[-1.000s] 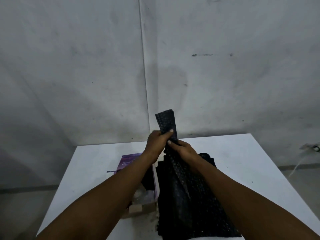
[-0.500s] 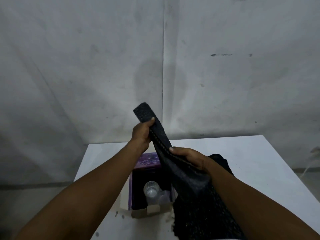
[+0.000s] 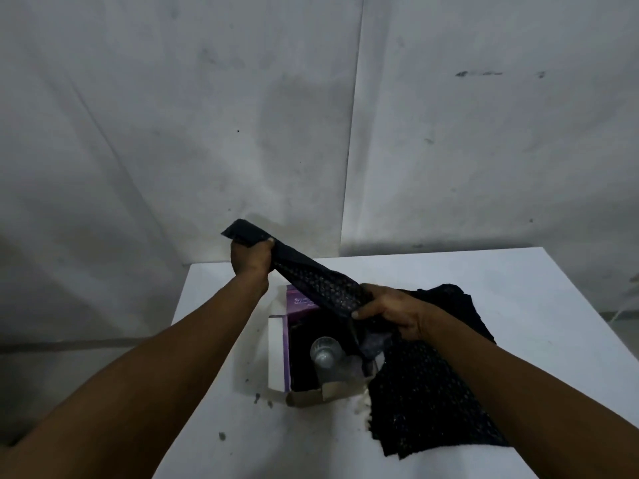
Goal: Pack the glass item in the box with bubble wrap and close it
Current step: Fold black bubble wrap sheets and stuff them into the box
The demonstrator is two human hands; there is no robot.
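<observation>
A black sheet of bubble wrap (image 3: 318, 283) is stretched in the air above an open purple and white box (image 3: 278, 354). My left hand (image 3: 250, 259) grips its upper end, raised above the table. My right hand (image 3: 390, 312) grips it lower down, just over the box's right side. Inside the box a clear glass item (image 3: 325, 350) lies against a dark lining. The rest of the bubble wrap (image 3: 425, 392) trails under my right forearm onto the table, right of the box.
The box stands on a white table (image 3: 518, 305) pushed against a grey wall corner (image 3: 352, 150). Small dark specks (image 3: 221, 435) and crumbs lie on the table near the box's front. Floor shows on both sides of the table.
My hands have drawn apart along the bubble wrap: the left went up and left, the right came down over the box. The open box and the glass item inside have come into sight.
</observation>
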